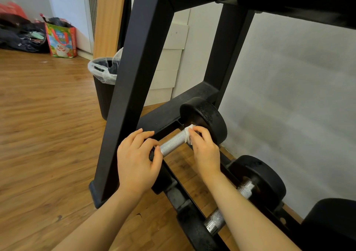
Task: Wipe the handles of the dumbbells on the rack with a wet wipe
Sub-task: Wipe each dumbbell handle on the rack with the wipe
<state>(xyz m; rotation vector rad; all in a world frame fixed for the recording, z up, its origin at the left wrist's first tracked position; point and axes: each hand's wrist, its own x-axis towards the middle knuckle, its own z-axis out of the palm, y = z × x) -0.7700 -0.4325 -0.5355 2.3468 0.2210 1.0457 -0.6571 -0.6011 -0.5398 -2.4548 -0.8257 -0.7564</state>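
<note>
A dumbbell with black round heads lies on the lowest shelf of the black rack (138, 61); its knurled silver handle (172, 143) shows between my hands. My right hand (204, 148) wraps a white wet wipe (189, 133) round the far end of that handle, next to the far head (207, 119). My left hand (136, 160) curls round the near head of the same dumbbell and hides most of it. A second dumbbell (242, 193) lies to the right on the same shelf, partly under my right forearm.
A black bin with a clear liner (105, 85) stands on the wooden floor behind the rack's left leg. A colourful bag (61, 38) and dark clothes lie at the far left. A pale wall runs behind the rack. Another dark object (335, 218) sits at the bottom right.
</note>
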